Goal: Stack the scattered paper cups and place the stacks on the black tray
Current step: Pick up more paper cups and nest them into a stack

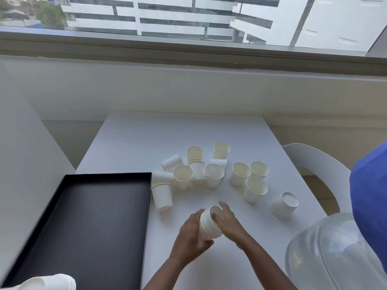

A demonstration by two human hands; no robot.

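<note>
Both hands hold a short stack of white paper cups [209,225] above the near middle of the white table [167,132]. My left hand [189,233] wraps the stack's side from the left. My right hand [229,221] grips its rim from the right, fingers partly inside the top cup. Several loose paper cups [213,174] lie scattered beyond, some upright, some on their sides or upside down. An upside-down cup [283,205] sits apart at the right. The black tray [92,227] lies at the left with a lying stack of cups [52,282] at its near corner.
A clear plastic dome-shaped object [335,254] stands at the near right corner. A white chair [314,162] is beside the table's right edge, and a blue cloth [370,195] hangs at the far right. A wall and window ledge lie beyond the table.
</note>
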